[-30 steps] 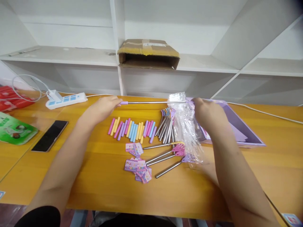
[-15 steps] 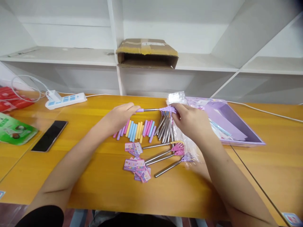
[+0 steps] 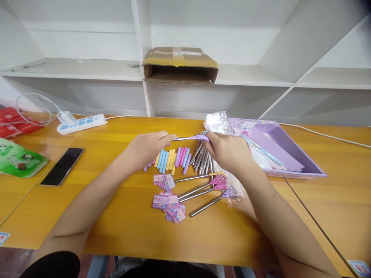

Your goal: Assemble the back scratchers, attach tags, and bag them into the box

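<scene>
A purple back scratcher (image 3: 196,137) with a metal rod is stretched level between my hands. My left hand (image 3: 150,148) is closed round its handle end, which the fingers hide. My right hand (image 3: 228,148) grips the purple claw head at the other end. Below them lie a row of pink, purple, blue and yellow handle sleeves (image 3: 168,160) and a pile of metal rods (image 3: 203,158). Nearer me are several back scratchers with bare rods (image 3: 199,191), their yellow, pink and purple claws pointing right. Small printed cards (image 3: 166,202) lie in a loose heap beside them.
A purple box (image 3: 295,154) with packaged items stands at the right, clear plastic bags (image 3: 216,121) beside it. At the left are a phone (image 3: 62,166), a green pouch (image 3: 21,160) and a power strip (image 3: 82,122). A cardboard box (image 3: 180,65) sits on the shelf behind.
My left hand has moved slightly right, toward my right hand, and less of the rod shows. The purple handle end, visible before, is now covered by my fingers.
</scene>
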The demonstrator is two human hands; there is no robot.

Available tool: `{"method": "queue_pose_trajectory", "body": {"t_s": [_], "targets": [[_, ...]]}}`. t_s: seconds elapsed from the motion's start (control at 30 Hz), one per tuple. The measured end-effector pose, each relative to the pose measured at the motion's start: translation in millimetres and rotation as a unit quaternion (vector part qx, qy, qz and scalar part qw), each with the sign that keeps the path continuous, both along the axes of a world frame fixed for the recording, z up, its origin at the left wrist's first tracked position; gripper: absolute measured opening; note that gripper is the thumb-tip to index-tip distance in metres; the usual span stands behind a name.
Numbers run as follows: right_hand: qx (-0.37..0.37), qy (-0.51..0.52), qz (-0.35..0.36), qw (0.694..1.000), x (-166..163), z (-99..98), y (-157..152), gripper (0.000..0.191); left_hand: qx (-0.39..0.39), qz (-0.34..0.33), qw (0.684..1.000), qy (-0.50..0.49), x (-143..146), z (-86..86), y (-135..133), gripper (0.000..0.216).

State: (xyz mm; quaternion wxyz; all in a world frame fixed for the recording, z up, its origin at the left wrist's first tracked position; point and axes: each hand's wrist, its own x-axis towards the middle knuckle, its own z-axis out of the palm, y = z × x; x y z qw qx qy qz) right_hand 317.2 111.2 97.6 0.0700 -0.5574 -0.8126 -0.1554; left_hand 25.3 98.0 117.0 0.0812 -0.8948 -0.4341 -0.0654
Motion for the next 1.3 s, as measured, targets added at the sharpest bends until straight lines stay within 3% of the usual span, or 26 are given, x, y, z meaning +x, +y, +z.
{"method": "queue_pose_trajectory", "body": {"t_s": [0.2, 0.33, 0.67, 0.83, 1.0, 1.2, 1.3], "targets": [[-0.012, 0.003, -0.041, 0.999, 25, 1.7, 17, 0.043, 0.022, 0.012, 0.999, -0.033, -23, -0.6, 12, 0.040], [-0.003, 0.045, -0.101, 0.994, 66, 1.9, 39, 0.044, 0.053, 0.014, 0.993, -0.100, -62, 0.6, 38, 0.036], [-0.018, 0.066, -0.290, 0.954, 176, -1.2, 68, 0.053, 0.004, 0.087, 0.982, -0.166, -147, 3.3, 73, 0.045], [0.024, 0.114, -0.351, 0.929, 217, -9.9, 72, 0.054, -0.012, 0.076, 0.981, -0.180, -149, -3.4, 77, 0.045], [0.021, 0.167, -0.357, 0.919, 225, -9.4, 75, 0.035, -0.007, 0.084, 0.983, -0.162, -144, -2.8, 77, 0.044], [-0.094, 0.225, -0.277, 0.929, 217, 2.5, 67, 0.024, 0.027, 0.113, 0.981, -0.153, -146, 11.5, 66, 0.037], [-0.106, 0.207, -0.271, 0.934, 218, 1.6, 66, 0.020, 0.036, 0.115, 0.981, -0.149, -144, 16.7, 60, 0.033]]}}
